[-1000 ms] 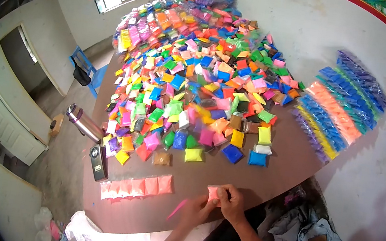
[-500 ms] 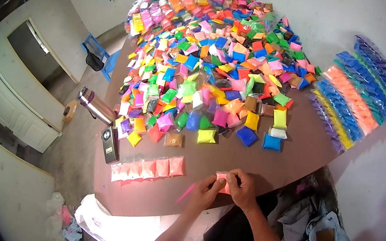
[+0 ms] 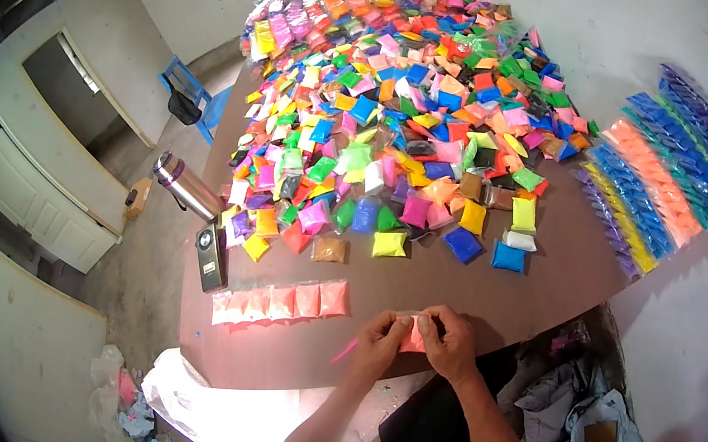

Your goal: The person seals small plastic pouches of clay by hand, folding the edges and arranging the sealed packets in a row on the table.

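Observation:
A small coral-pink packet (image 3: pixel 414 335) is pinched between my two hands above the table's near edge. My left hand (image 3: pixel 380 339) grips its left side, with a thin pink strip (image 3: pixel 345 350) sticking out beside the palm. On the packet's right side, my right hand (image 3: pixel 446 340) has its thumb and fingers closed. Left of my hands lies a joined row of coral-pink packets (image 3: pixel 281 301). Beyond it a brown packet (image 3: pixel 329 249) and a yellow packet (image 3: pixel 389 245) lie at the front of a large heap of coloured packets (image 3: pixel 384 143).
A steel flask (image 3: pixel 187 186) and a black device (image 3: pixel 210 258) stand at the table's left edge. Strips of coloured packets (image 3: pixel 659 180) lie at the right edge by the wall. Crumpled bags (image 3: pixel 588 430) are below right, and a blue chair (image 3: pixel 198 97) stands behind left.
The view has shifted, so the table contents appear higher and further right. Both hands remain on the pink packet, with my left fingers now nearer its top edge.

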### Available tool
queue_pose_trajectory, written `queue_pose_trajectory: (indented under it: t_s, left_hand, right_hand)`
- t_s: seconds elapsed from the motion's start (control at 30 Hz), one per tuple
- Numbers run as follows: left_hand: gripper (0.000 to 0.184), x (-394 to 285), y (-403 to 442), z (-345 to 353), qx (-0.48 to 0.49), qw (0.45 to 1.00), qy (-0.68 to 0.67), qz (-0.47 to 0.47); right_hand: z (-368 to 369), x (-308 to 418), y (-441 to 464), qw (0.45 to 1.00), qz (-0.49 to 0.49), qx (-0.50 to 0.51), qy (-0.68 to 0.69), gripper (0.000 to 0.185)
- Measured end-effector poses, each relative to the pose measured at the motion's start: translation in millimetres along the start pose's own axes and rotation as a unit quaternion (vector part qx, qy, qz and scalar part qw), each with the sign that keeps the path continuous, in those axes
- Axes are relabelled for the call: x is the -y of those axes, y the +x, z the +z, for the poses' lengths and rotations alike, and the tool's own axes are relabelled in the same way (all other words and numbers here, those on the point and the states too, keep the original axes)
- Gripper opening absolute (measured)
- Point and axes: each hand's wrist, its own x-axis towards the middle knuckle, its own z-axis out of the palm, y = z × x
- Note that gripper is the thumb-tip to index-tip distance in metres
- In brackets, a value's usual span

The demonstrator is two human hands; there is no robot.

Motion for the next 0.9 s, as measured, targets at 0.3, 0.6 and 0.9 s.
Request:
queue_pose_trajectory:
  t_s: [0.3,0.6,0.9]
  left_hand:
    - [0.023,-21,-3,2,0.033,0.999,0.004,-0.037]
    - [0.022,-11,0,-2,0.011,0.999,-0.032,-0.016]
    - [0.024,-14,0,-1,0.01,1.0,0.008,0.018]
  right_hand:
    - [-1,-5,-5,1.0,-0.008,0.012,-0.014,0.016]
    - [1,2,-3,0.998,-0.032,0.031,-0.048,0.017]
    - [1,-7,-5,0.999,-0.027,-0.022,0.003,0.019]
